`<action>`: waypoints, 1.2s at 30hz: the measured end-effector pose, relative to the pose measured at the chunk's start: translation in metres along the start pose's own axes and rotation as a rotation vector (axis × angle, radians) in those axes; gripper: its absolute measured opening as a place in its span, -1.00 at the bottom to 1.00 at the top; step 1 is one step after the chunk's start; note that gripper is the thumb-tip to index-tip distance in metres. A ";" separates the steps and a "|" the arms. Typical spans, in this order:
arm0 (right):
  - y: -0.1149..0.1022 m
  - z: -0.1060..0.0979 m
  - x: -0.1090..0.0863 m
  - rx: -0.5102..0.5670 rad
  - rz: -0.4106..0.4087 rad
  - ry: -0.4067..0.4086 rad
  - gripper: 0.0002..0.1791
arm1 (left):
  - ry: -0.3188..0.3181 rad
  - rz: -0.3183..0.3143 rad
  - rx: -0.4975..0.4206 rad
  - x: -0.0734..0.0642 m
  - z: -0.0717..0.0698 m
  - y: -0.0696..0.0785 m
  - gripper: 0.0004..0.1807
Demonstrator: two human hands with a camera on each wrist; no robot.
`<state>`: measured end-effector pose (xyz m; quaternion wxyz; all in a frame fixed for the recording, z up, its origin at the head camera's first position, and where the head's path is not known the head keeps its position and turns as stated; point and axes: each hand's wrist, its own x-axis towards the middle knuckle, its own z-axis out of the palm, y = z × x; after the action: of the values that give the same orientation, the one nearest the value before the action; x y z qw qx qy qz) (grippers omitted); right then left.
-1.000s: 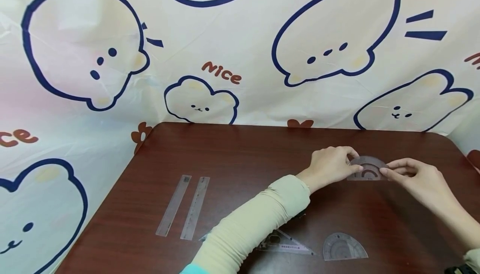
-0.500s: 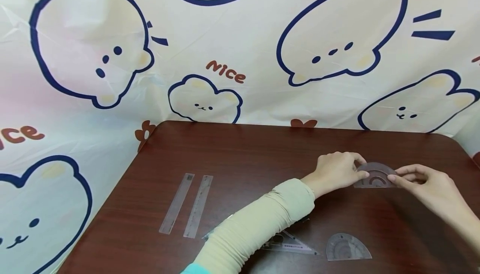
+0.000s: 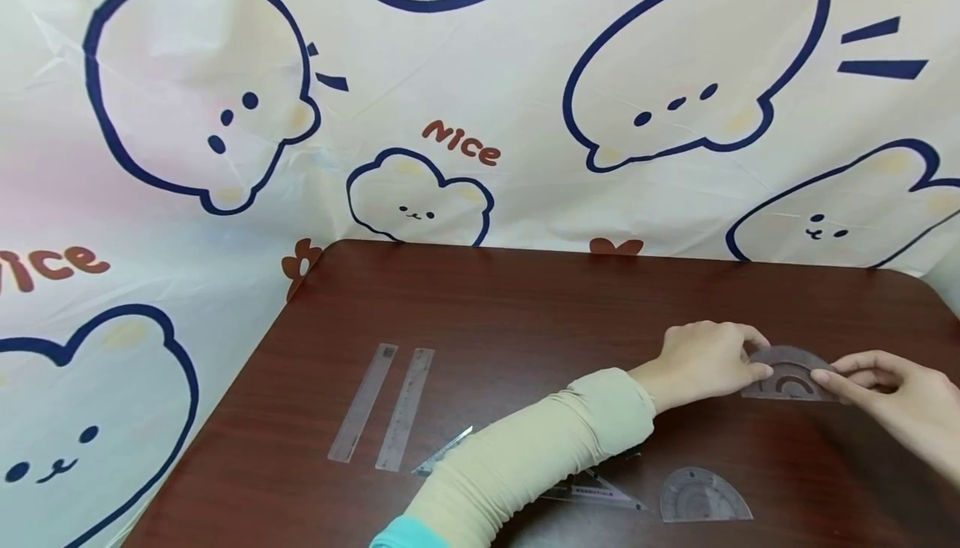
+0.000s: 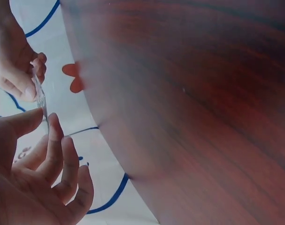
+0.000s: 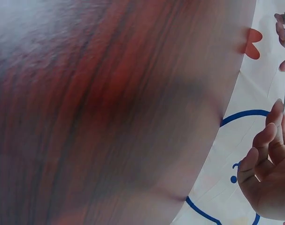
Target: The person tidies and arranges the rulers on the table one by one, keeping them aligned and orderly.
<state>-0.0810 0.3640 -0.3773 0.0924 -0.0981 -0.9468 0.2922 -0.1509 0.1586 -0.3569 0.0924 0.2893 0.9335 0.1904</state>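
Note:
Both hands hold one clear half-round protractor point(image 3: 789, 358) at the right of the head view, its straight edge facing down. My left hand point(image 3: 705, 363) pinches its left end between thumb and fingers. At the opposite end, my right hand point(image 3: 903, 394) pinches it the same way. The left wrist view shows the protractor point(image 4: 42, 101) edge-on, as a thin strip between the two hands and raised off the tabletop. Another clear protractor point(image 3: 703, 498) lies flat on the table, nearer the front.
Two clear rulers point(image 3: 363, 402) lie side by side on the left part of the brown table point(image 3: 525, 298). Triangular set squares point(image 3: 600, 494) lie at the front, partly hidden by the left sleeve point(image 3: 555, 439). A cartoon-printed sheet point(image 3: 525, 72) hangs behind the table.
Both hands have carried the protractor right and lower in the head view, still gripping its two ends. The camera's view has shifted slightly, and the things on the table stay put.

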 end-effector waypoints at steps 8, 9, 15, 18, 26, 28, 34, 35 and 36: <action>0.008 0.000 -0.005 0.072 -0.041 0.008 -0.69 | 0.004 -0.014 0.031 0.001 0.006 0.008 -0.72; 0.009 0.001 -0.006 0.075 -0.046 0.008 -0.72 | 0.000 -0.016 0.036 0.001 0.006 0.008 -0.73; 0.010 0.003 -0.009 -0.016 -0.045 -0.010 -0.64 | -0.050 -0.012 0.094 -0.003 0.009 0.011 -0.72; 0.011 0.006 -0.011 -0.057 -0.021 -0.030 -0.55 | -0.072 0.000 0.119 -0.004 0.013 0.012 -0.71; 0.027 0.011 -0.026 0.015 -0.016 -0.024 -0.61 | -0.123 0.014 0.145 -0.010 0.019 0.020 -0.68; 0.030 0.011 -0.030 0.048 -0.033 -0.016 -0.66 | -0.127 0.016 0.146 -0.011 0.020 0.022 -0.69; 0.033 0.011 -0.034 0.070 -0.020 -0.032 -0.70 | -0.149 0.032 0.149 -0.014 0.022 0.025 -0.71; 0.033 0.011 -0.035 0.068 -0.013 -0.037 -0.69 | -0.153 0.038 0.155 -0.014 0.023 0.025 -0.71; 0.035 0.012 -0.036 0.071 -0.011 -0.039 -0.70 | -0.156 0.042 0.163 -0.015 0.025 0.025 -0.70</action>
<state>-0.0445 0.3772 -0.4111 0.0790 -0.0840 -0.9380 0.3269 -0.1189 0.1764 -0.3684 0.1370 0.3292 0.9297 0.0924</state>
